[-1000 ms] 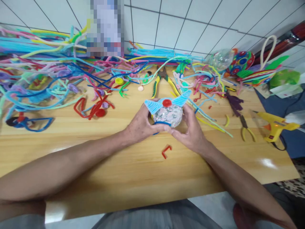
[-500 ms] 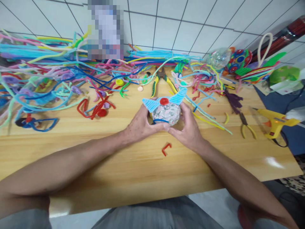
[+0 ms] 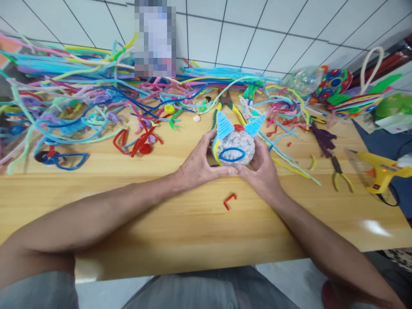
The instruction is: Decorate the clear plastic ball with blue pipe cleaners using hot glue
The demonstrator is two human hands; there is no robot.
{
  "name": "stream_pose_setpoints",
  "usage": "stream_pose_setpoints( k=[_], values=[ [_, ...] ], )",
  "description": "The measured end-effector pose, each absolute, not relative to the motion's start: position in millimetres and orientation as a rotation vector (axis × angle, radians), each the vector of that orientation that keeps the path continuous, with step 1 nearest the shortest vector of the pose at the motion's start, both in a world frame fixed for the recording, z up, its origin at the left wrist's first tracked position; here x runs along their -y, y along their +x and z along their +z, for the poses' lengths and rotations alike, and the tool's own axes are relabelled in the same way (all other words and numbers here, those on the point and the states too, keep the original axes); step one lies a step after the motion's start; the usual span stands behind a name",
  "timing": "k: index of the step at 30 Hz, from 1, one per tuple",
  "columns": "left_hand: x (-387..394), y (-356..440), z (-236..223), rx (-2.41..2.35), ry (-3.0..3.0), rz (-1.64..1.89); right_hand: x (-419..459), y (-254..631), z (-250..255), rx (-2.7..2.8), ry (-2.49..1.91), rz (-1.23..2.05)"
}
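Note:
Between my two hands is a round, clear-looking ball (image 3: 236, 145) with pale, mottled filling. Two light blue pipe-cleaner ears (image 3: 224, 124) stand on its top, with a red disc (image 3: 238, 128) between them. A blue oval loop (image 3: 231, 154) sits on the side facing me, and a yellow strip runs down its left side. My left hand (image 3: 206, 161) grips the ball from the left and my right hand (image 3: 262, 165) from the right, thumbs meeting below it. A bent red pipe-cleaner piece (image 3: 229, 201) lies on the table nearer to me.
Tangled pipe cleaners (image 3: 96, 96) cover the back and left of the table (image 3: 144, 219). Green-yellow pliers (image 3: 227, 101) lie behind the ball. Small pliers (image 3: 339, 174) and a yellow glue gun (image 3: 381, 169) are on the right. Decorated balls (image 3: 333, 83) stand at the back right.
My hands have tipped the ball so its ears point up and the blue oval loop faces me. The yellow strip has come into sight. The whole view has shifted slightly.

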State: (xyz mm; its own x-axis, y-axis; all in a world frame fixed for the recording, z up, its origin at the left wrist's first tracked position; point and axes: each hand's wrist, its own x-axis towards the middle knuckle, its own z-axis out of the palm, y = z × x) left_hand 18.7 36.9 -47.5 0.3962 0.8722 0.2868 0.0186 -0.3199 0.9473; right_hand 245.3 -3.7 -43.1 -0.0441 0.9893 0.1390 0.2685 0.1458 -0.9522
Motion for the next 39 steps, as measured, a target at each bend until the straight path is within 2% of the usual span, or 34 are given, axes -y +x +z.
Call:
stream_pose_setpoints(
  k=[9,26,39],
  values=[
    [-38.1,18.1,-49.4,-0.777,1.688,1.07,3.7,244.0,-36.0,1.4,-1.296,1.11],
    [-42.6,17.8,-40.4,-0.768,1.548,1.05,-2.9,247.7,-64.0,1.596,-1.233,0.855],
    [-48.0,19.2,-51.0,-0.708,1.572,1.053,-12.7,250.1,-67.1,1.514,-1.198,0.821]
  ],
)
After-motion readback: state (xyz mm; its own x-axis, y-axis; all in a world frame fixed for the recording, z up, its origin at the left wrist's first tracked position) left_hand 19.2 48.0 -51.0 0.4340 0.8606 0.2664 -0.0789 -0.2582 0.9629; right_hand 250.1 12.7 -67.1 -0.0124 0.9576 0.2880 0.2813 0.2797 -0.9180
